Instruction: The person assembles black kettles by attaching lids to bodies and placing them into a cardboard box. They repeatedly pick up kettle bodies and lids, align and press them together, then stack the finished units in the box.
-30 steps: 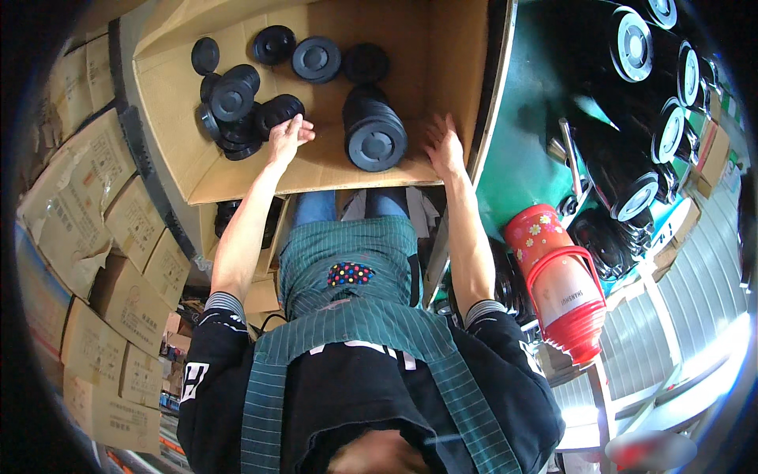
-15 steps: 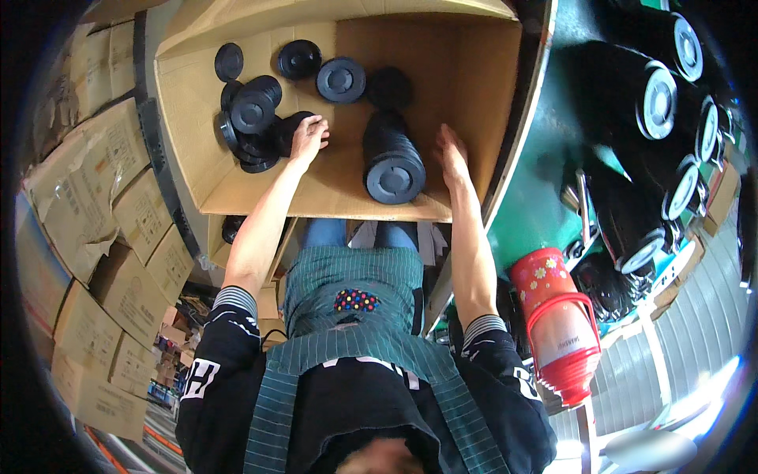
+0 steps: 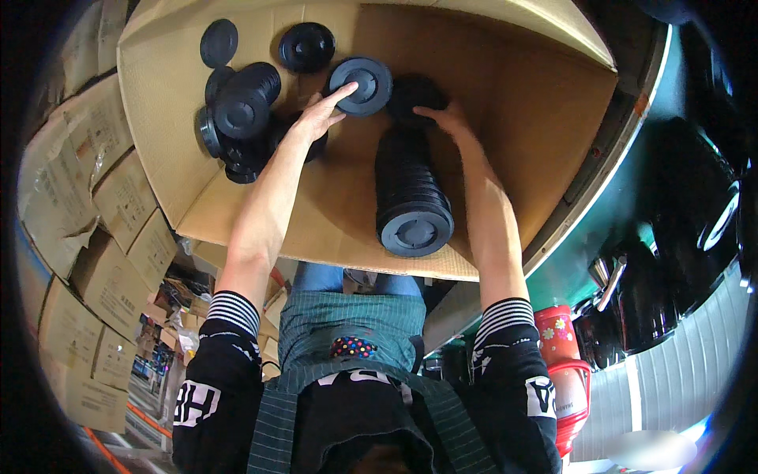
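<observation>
Inside a cardboard box (image 3: 332,213), several black round lid-like discs lie about, some of them stacked. My left hand (image 3: 322,114) has its fingers apart, one stretched across the face of a black disc (image 3: 375,93) in the middle. With fingers extended, my right hand (image 3: 448,118) reaches to a shadowed black disc (image 3: 409,93) beside it; whether it presses on that disc is hard to see. Nearer me, between my forearms, a long stack of black discs (image 3: 415,231) lies on its side. Another pile of black discs (image 3: 241,114) sits to the left of my left hand.
Two single discs, a left one (image 3: 219,43) and a right one (image 3: 306,47), rest toward the box's far side. Closed cartons (image 3: 118,272) are stacked at the left. On the right, a green surface (image 3: 576,268) holds shiny black items; a red flask (image 3: 564,379) stands near my right sleeve.
Both hands have moved farther into the box, the left from the pile to the middle disc, the right inward to the shadowed disc. The whole view has shifted, with the box appearing larger.
</observation>
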{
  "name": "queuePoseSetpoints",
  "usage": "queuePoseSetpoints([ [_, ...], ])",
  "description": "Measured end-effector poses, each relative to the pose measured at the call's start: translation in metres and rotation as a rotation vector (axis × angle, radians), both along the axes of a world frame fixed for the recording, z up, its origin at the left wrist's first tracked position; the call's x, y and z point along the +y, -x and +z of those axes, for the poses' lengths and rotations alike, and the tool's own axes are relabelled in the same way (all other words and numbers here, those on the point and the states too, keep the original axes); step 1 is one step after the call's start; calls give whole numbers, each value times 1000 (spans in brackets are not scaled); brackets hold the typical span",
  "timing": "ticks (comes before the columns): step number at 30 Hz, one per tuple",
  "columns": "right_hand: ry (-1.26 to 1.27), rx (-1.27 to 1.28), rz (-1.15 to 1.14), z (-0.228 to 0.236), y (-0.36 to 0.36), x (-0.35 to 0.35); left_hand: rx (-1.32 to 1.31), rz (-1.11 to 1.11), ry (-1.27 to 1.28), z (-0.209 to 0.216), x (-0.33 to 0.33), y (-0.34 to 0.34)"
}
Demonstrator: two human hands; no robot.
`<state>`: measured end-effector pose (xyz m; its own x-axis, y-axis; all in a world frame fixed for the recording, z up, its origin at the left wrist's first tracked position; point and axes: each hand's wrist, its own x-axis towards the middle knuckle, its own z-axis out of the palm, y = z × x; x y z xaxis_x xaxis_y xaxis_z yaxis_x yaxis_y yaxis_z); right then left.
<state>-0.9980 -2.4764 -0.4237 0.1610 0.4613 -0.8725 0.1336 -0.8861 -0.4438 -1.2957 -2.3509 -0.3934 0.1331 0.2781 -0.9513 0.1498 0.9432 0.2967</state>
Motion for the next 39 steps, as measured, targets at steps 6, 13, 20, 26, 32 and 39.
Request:
queuePoseSetpoints([
  [6,-23,-17,-133,6,-8,-5,-110,71,23,-1,-5,5],
  [13,-270,173,-519,56,-21,13,-194,80,-9,-10,-10,16],
  [20,-349,734,-551,126,15,50,-178,175,-1,-1,-11,12],
  [26,-286,429,-106,95,72,94,-275,289,45,32,9,7],
  [32,32,560,-430,86,94,91,-42,165,-6,-42,-3,10],
  [39,10,645,-275,80,86,99,-392,346,22,-43,-7,8],
])
